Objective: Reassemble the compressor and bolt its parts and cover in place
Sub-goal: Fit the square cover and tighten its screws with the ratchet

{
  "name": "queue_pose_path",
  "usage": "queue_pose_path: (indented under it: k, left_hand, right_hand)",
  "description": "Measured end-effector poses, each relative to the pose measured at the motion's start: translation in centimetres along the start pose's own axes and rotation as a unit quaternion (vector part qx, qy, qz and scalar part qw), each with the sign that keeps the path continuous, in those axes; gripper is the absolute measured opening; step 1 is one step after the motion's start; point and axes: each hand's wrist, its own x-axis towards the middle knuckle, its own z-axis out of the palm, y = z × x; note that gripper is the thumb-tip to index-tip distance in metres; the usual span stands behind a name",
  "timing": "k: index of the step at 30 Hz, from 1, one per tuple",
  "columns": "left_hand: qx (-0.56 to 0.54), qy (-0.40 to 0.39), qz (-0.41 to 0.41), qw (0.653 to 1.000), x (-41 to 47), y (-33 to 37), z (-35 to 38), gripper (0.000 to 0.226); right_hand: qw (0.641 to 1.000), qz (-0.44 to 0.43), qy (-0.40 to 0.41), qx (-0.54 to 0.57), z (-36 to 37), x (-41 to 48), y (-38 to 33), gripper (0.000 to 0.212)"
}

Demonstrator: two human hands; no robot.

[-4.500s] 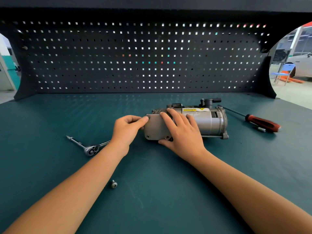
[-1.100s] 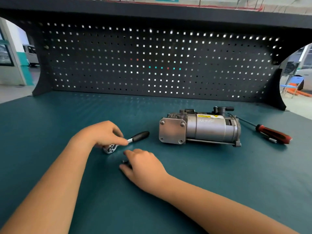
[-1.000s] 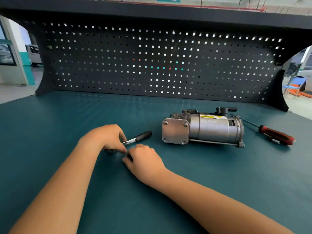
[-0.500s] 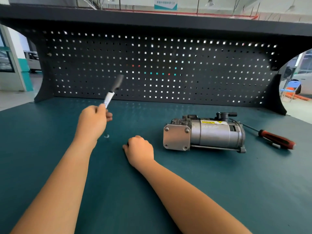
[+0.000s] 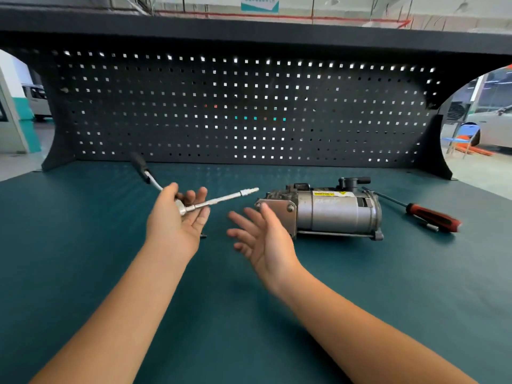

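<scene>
The grey square cover plate (image 5: 286,216) sits on the silver cylindrical compressor (image 5: 335,214). Tightening likely remains: the left hand (image 5: 174,225) grips a chrome ratchet wrench (image 5: 210,203), and the right hand (image 5: 263,239) is spread empty.

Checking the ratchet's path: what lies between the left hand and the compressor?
In the head view, the open right hand is between the left hand and the compressor, close to its end cover. The ratchet's bar also reaches into that gap.

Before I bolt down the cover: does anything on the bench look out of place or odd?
One small loose piece lies on the mat by the left hand, which holds the ratchet; too small to tell if it is a bolt. The compressor sits level, nothing spilled.
</scene>
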Motion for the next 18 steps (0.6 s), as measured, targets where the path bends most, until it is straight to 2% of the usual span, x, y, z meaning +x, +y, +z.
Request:
queue_pose_path:
  k: [5,10,14,18]
  left_hand:
    - [0.043,-0.051,0.022,0.998,-2.2,-0.8,-0.3,0.032]
    - [0.039,-0.099,0.030,0.994,-3.8,0.4,-0.7,0.052]
    - [-0.023,-0.156,-0.022,0.987,-4.3,1.5,-1.3,0.035]
    - [-0.043,-0.183,-0.009,0.982,-4.3,1.6,-1.8,0.031]
  right_hand:
    - [1.000,-0.006,-0.007,0.026,0.3,-0.5,-1.4,0.019]
    - [0.999,0.011,0.002,0.051,0.5,-0.6,-1.1,0.011]
    - [1.000,0.008,0.008,0.008,0.5,-0.6,-0.6,0.014]
    - [1.000,0.020,-0.001,-0.001,0.4,-0.5,-0.5,0.016]
